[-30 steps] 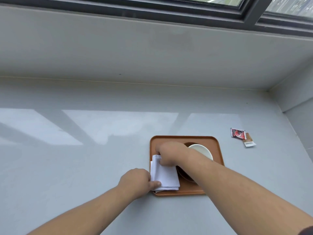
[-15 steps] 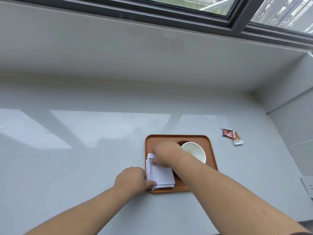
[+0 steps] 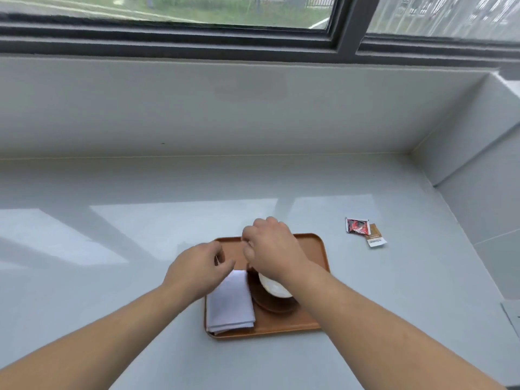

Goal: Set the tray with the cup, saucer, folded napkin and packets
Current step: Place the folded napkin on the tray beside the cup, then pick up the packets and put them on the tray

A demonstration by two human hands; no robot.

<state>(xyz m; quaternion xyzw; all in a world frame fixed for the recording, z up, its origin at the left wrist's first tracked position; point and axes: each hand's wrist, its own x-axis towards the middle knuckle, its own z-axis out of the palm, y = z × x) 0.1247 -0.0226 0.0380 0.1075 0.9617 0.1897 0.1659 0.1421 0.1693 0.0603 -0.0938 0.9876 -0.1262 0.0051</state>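
Note:
An orange-brown tray point(image 3: 315, 254) lies on the grey counter in front of me. A folded white napkin point(image 3: 232, 305) rests on its left half. A white cup point(image 3: 274, 288) stands on a dark brown saucer point(image 3: 277, 306) on the right half, partly hidden by my right wrist. My left hand point(image 3: 197, 273) hovers over the tray's left edge above the napkin, fingers loosely curled, holding nothing. My right hand point(image 3: 270, 249) is raised over the tray's far part, fingers curled in, empty. A red packet point(image 3: 356, 226) and a brown packet point(image 3: 375, 237) lie on the counter, right of the tray.
A grey wall ledge point(image 3: 253, 108) and a dark window frame point(image 3: 253, 43) run along the back. A side wall point(image 3: 484, 192) closes the counter on the right. A white socket plate point(image 3: 510, 316) sits at the right edge.
Both hands have let go of the napkin and lifted off it, moving toward the tray's far side. The napkin stays flat on the tray. The camera has tilted and moved closer.

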